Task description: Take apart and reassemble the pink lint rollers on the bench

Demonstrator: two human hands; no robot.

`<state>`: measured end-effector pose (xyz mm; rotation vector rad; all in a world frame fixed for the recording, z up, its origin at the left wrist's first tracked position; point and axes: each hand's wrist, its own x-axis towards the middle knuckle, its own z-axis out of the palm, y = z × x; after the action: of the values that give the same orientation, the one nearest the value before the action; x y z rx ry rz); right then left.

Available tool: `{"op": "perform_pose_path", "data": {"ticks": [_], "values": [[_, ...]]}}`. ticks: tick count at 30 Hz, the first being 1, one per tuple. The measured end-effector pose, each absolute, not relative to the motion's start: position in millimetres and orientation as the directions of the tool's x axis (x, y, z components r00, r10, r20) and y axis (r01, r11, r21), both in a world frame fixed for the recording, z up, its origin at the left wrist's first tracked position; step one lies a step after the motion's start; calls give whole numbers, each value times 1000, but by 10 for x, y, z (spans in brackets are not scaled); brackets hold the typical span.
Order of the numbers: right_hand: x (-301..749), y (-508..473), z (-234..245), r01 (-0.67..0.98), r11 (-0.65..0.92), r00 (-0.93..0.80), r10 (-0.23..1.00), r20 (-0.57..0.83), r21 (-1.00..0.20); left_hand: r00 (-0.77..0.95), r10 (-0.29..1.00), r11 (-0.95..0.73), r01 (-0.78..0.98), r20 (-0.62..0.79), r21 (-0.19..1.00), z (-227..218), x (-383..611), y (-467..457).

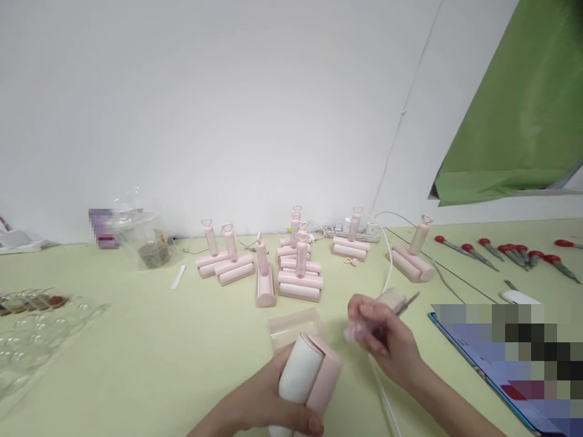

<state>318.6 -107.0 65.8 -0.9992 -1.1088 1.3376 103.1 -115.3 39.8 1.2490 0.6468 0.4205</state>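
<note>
My left hand (268, 394) is wrapped around a pink and white lint roller head (314, 370), tilted up near the front of the table. Just right of it, my right hand (389, 337) is closed around a translucent pink handle (392, 297). A thin grey metal tip (410, 301) sticks out beside that hand; its rest is hidden by the fingers. Behind the roller head lies a clear plastic cover (294, 326), partly covered by my left hand. Farther back stand several pink lint rollers with heart-shaped loops, among them a front one (300, 282).
Red-tipped tools (485, 258) lie at the right, above a tablet or phone with a teal edge (455, 346). White cable (389, 261) runs past my right hand from a power strip (353, 235). A plastic tub (152, 237) and bubbled clear sheet (40, 340) sit left.
</note>
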Motion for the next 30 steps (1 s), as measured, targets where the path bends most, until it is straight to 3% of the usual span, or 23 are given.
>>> {"op": "perform_pose_path", "data": {"ticks": [3, 6, 10, 13, 15, 17, 19, 21, 25, 30], "values": [[3427, -768, 652, -28, -64, 57, 996, -66, -998, 717, 664, 428, -133, -211, 894, 270, 1032, -1133], [3644, -503, 520, 101, -142, 128, 983, -129, -985, 660, 730, 415, -223, -177, 882, 236, 1039, -1109], [3746, -362, 358, 160, -133, 310, 947, -78, -978, 544, 833, 251, -210, -100, 945, 334, 1038, -1095], [3651, -468, 415, 175, -45, 329, 944, 16, -984, 403, 915, 9, -64, 17, 998, 420, 1029, -1083], [3515, -632, 512, 174, 22, 208, 976, 59, -985, 303, 945, -160, 103, 122, 982, 452, 1017, -1071], [3349, -837, 604, 185, 86, -34, 996, 81, -979, 218, 948, -286, 259, 233, 923, 457, 1004, -1056], [3192, -1032, 662, 215, 120, -286, 957, 55, -969, 159, 926, -378, 365, 343, 851, 435, 992, -1039], [3075, -1176, 677, 242, 110, -419, 908, -1, -964, 121, 878, -467, 428, 462, 774, 395, 984, -1020], [2993, -1272, 613, 226, 55, -468, 882, -58, -973, 100, 787, -572, 486, 608, 661, 316, 983, -994], [2988, -1268, 542, 168, 28, -479, 876, -57, -985, 105, 779, -562, 553, 618, 615, 286, 993, -998]]}}
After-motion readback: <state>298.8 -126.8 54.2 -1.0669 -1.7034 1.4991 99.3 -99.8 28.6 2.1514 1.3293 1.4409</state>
